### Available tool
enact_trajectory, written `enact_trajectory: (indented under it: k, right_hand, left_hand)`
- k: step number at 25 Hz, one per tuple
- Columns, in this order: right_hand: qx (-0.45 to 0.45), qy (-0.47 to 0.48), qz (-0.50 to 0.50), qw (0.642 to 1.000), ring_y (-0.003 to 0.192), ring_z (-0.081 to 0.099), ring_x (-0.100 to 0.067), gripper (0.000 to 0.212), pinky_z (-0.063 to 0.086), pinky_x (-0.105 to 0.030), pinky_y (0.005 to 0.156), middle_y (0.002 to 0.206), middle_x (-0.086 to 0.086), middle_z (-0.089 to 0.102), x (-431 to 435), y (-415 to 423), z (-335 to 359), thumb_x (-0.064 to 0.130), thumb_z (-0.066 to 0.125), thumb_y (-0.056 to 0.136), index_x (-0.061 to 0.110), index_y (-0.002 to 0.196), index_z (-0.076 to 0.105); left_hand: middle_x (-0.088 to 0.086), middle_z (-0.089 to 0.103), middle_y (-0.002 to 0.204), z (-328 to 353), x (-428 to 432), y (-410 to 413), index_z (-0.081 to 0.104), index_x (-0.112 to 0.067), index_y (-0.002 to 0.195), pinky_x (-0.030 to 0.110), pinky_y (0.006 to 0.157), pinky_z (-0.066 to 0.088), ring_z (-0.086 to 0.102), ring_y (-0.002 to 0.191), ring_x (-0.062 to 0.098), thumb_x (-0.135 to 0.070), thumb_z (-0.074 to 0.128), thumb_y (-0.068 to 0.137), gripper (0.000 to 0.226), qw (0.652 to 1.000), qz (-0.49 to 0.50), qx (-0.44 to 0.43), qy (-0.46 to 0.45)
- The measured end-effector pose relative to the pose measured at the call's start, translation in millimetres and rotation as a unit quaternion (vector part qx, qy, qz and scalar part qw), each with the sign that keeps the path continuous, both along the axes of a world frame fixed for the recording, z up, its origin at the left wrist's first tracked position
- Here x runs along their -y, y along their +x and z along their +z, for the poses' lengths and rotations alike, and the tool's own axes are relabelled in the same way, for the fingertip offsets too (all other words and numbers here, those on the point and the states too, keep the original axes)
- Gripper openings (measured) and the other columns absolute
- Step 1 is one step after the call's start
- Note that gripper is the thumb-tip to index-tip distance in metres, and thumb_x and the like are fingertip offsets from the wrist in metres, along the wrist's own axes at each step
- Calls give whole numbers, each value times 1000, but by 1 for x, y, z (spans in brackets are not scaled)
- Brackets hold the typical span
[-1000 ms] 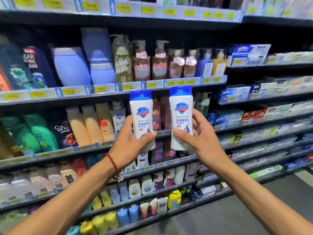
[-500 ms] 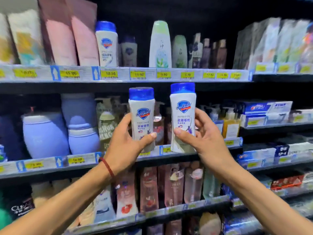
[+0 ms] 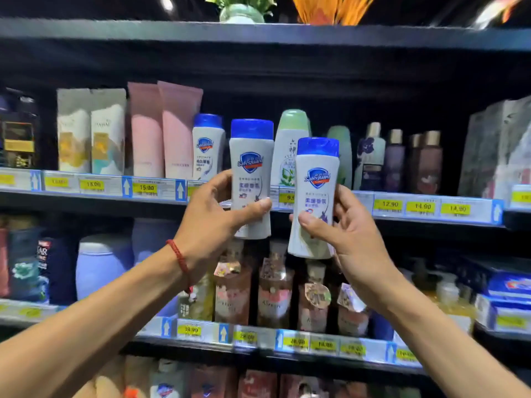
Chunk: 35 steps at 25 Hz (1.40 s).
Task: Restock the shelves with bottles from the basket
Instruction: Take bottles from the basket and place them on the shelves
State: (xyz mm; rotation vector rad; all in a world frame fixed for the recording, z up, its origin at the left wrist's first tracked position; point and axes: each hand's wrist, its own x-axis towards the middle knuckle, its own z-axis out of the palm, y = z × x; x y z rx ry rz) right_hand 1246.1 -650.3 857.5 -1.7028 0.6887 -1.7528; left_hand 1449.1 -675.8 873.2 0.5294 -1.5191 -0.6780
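Out in front of the rack, both hands are full. The left hand (image 3: 212,225) wraps round the lower half of the left bottle (image 3: 251,173), thumb across the label. The right hand (image 3: 356,242) grips the right bottle (image 3: 316,193) the same way. Both bottles stand upright with their blue caps on top and their labels facing the person, and there is a narrow gap between them.

The placing turns on the shelved bottle (image 3: 207,145), a matching blue-capped one standing on the shelf (image 3: 94,196) beyond. The left bottle sits just right of it and nearer the person. Their caps are about level, but the left bottle's base hangs below the shelf lip. The right bottle is further right of the shelved bottle and lower, in front of the green bottle (image 3: 290,139). The left bottle hides whatever space lies between the shelved bottle and the green one. Pink tubes (image 3: 165,130) stand just left of the shelved bottle.

I'd judge the left hand the nearer, so it should go first. It would lift a little, then push straight back beside the shelved bottle, staying upright so the base clears the lip. No basket is in view.
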Motion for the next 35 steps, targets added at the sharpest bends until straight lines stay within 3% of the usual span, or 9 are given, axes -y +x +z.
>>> enact_trajectory:
  k: [3, 9, 12, 14, 21, 26, 29, 33, 35]
  right_hand:
    - [9, -25, 14, 1000, 114, 72, -16, 53, 59, -27, 92, 120, 3, 77, 4, 3, 16, 19, 75, 76, 17, 127, 60]
    - [16, -43, 11, 999, 116, 71, -21, 52, 59, -39, 96, 120, 2, 77, 8, 11, 32, 22, 76, 75, 20, 124, 62]
    - [6, -40, 4, 999, 116, 71, -20, 55, 59, -38, 97, 121, 3, 76, 9, 13, 29, 21, 76, 76, 20, 128, 61]
    - [-7, -41, 6, 999, 117, 70, -18, 57, 59, -33, 94, 123, 4, 75, 8, 13, 27, 20, 76, 77, 22, 132, 59]
    - [-23, -35, -3, 999, 117, 70, -14, 63, 59, -28, 94, 126, 5, 74, 8, 2, 20, 19, 76, 77, 24, 137, 57]
    - [-15, -32, 6, 999, 113, 72, -13, 62, 60, -25, 88, 123, 5, 75, 13, -4, 18, 18, 76, 76, 27, 134, 57]
    - [-14, -33, 10, 999, 114, 72, -13, 61, 59, -26, 90, 124, 4, 75, 16, -4, 18, 17, 76, 76, 24, 134, 57]
    - [-18, -36, 15, 999, 113, 72, -13, 59, 59, -25, 89, 123, 4, 75, 21, -2, 18, 15, 75, 77, 21, 133, 58]
    - [-23, -40, 16, 999, 113, 72, -12, 58, 58, -23, 89, 122, 4, 75, 23, -1, 18, 14, 75, 77, 23, 132, 58]
  left_hand:
    - [-4, 77, 114, 20, 5, 3, 68, -17, 124, 29, 92, 57, 71, 108, 11, -9, 84, 80, 48, 999, 24, -13, -47]
    - [-8, 78, 103, 61, 26, 3, 72, -24, 118, 17, 74, 56, 72, 92, 3, -10, 91, 71, 52, 991, 98, -50, -80]
    - [-6, 79, 101, 66, 39, -3, 73, -21, 117, 25, 72, 61, 75, 93, 14, -14, 92, 70, 52, 990, 118, -35, -72]
    - [-6, 78, 102, 65, 46, -8, 72, -19, 119, 33, 78, 64, 75, 93, 12, -15, 92, 71, 52, 987, 142, -33, -69]
    - [-5, 76, 110, 53, 67, -11, 67, -19, 121, 38, 87, 62, 72, 98, 14, -26, 91, 73, 55, 969, 234, 12, -77]
    - [-3, 73, 111, 51, 68, -15, 61, -17, 120, 27, 83, 57, 70, 95, 13, -36, 89, 74, 57, 942, 313, 93, -73]
    - [1, 75, 107, 56, 69, -13, 64, -17, 108, 35, 85, 59, 70, 94, 17, -42, 88, 74, 49, 926, 347, 140, -41]
    - [2, 75, 95, 66, 66, -11, 62, -24, 83, 32, 74, 53, 69, 89, 20, -45, 87, 73, 35, 900, 382, 211, 11]
    - [1, 73, 91, 67, 69, -11, 62, -23, 85, 28, 65, 49, 68, 86, 19, -43, 89, 71, 36, 903, 373, 213, 28]
